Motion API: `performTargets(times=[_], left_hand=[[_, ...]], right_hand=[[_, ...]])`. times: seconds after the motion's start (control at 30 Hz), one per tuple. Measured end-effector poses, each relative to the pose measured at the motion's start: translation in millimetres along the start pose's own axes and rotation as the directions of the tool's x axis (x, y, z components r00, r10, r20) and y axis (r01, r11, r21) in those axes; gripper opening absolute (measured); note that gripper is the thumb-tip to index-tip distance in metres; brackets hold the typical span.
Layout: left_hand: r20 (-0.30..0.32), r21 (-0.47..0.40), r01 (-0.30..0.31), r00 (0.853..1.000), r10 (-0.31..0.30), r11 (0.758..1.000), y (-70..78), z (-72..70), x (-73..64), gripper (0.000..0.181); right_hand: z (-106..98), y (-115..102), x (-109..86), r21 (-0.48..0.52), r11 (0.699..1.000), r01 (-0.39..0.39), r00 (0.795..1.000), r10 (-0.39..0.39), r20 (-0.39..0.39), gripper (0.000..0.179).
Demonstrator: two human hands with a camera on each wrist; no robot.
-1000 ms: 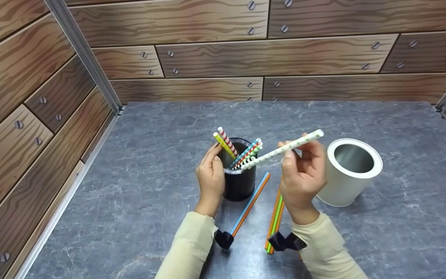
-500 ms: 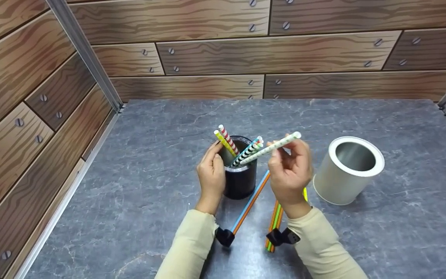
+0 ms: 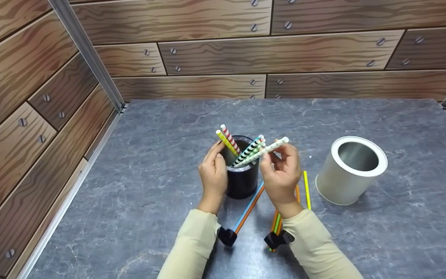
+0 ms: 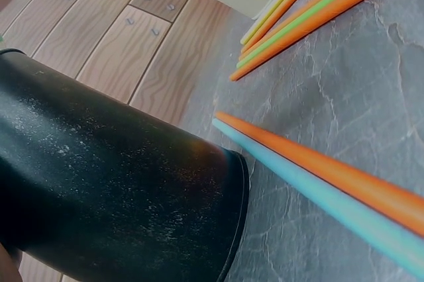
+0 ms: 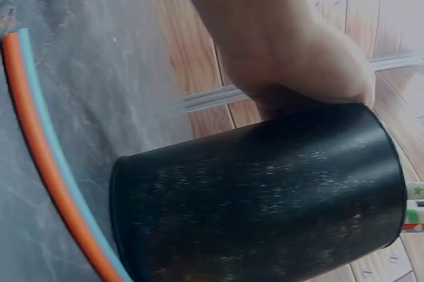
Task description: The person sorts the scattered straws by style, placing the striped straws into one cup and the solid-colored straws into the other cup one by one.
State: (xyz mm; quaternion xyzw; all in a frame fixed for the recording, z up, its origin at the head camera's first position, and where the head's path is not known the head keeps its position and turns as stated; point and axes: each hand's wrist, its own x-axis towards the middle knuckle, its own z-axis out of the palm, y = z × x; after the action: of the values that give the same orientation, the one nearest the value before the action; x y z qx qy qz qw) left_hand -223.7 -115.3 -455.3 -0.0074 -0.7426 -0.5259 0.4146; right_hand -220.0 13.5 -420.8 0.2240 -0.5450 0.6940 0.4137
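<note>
A black cup [image 3: 242, 185] stands upright at the middle of the table, in the head view. My left hand [image 3: 212, 176] grips its left side, fingers at the rim. Paper straws lean inside it: a yellow one [image 3: 226, 142], a red-striped one [image 3: 230, 138], a black-striped one [image 3: 247, 150] and a few others bunched to the right. Between thumb and fingers my right hand [image 3: 282, 176] pinches a white straw with pale marks [image 3: 279, 144]; this straw slants over the right rim, its lower end within the cup's mouth. The cup's dark wall [image 5: 265, 196] fills much of the right wrist view.
A white can [image 3: 333, 186] with a wide rim stands to the right. Blue and orange straws [image 3: 248, 210] lie in front of the cup. Under the right wrist are orange and green straws [image 3: 277, 221], with a yellow straw [image 3: 307, 190] beside them. Wood-patterned panels [image 3: 207, 58] enclose the table.
My right hand has moved left and closer to the black cup, bringing the white straw further over and into its mouth. The left hand has stayed on the cup.
</note>
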Motion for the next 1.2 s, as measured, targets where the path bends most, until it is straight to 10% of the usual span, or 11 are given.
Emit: performTargets(times=[0.8, 1.2], left_hand=[[0.004, -0.015, 0.022, 1.000, -0.022, 1.000, 2.9, -0.1, -1.2, 0.033], [0.004, -0.005, 0.010, 1.000, -0.010, 1.000, 3.7, -0.3, -0.3, 0.032]], right_hand=[[0, 13, -0.5, -0.303, 0.937, -0.173, 0.973, 0.211, 0.097, 0.030], [2, 0, 20.2, -0.490, 0.834, -0.255, 0.888, 0.403, 0.223, 0.022]])
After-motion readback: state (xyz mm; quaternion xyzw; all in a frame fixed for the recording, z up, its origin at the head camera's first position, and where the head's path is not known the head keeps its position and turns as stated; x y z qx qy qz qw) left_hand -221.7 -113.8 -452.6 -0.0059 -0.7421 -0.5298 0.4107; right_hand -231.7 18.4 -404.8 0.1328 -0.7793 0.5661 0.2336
